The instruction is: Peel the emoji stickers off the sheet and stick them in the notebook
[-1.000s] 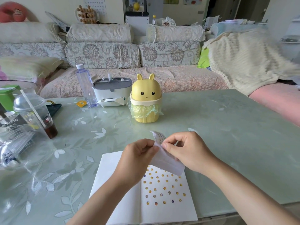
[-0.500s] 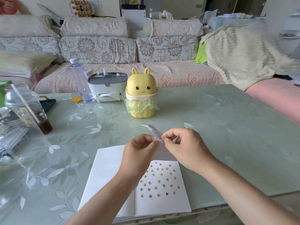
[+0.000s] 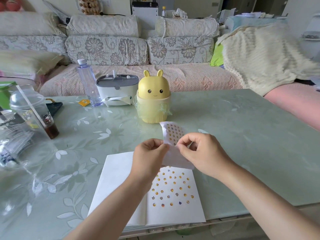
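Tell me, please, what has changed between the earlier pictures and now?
The upper end of the sticker sheet has unfolded upward, so more of its printed face shows above the hands. The left hand and right hand still pinch it above the notebook; nothing was let go. The notebook stays open, stickers on its right page, and the yellow bin has not moved.

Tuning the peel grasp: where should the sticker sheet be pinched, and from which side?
Pinch the sticker sheet at its left edge, coming from the left, as the left hand does. The sheet is thin and held over the notebook, curling at the top, so an edge pinch probably steadies it without covering stickers and leaves the printed face open to the right hand.
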### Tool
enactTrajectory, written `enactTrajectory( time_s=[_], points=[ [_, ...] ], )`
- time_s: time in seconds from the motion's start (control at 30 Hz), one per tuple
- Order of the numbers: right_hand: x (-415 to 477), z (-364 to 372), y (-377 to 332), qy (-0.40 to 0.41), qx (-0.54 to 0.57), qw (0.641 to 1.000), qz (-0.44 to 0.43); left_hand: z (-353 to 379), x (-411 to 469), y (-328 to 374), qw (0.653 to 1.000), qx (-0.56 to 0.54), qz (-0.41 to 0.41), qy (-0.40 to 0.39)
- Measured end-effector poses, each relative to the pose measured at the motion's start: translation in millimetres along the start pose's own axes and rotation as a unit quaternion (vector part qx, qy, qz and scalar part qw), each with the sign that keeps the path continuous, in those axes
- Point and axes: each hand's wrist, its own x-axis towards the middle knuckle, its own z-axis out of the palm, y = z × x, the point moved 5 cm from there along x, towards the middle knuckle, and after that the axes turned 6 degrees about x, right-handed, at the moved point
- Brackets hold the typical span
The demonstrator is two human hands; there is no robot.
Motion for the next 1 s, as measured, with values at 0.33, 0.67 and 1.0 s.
enactTrajectory(
  time_s=[0.33, 0.67, 1.0],
  points=[
    [-16.7, 8.7, 43.1, -0.015, -0.264, 0.956, -0.128, -29.7, 22.3, 4.5, 0.995, 0.010, 0.009, 0.101],
    [-25.1, 18.5, 65.6, -0.155, -0.360, 0.914, -0.101, -27.1, 24.9, -3.8, 0.998, -0.063, 0.022, 0.000],
    [-16.5, 5.6, 29.2, -0.050, -0.294, 0.944, -0.143, -22.5, 16.8, -2.7, 0.998, -0.052, 0.017, -0.016]
  ],
)
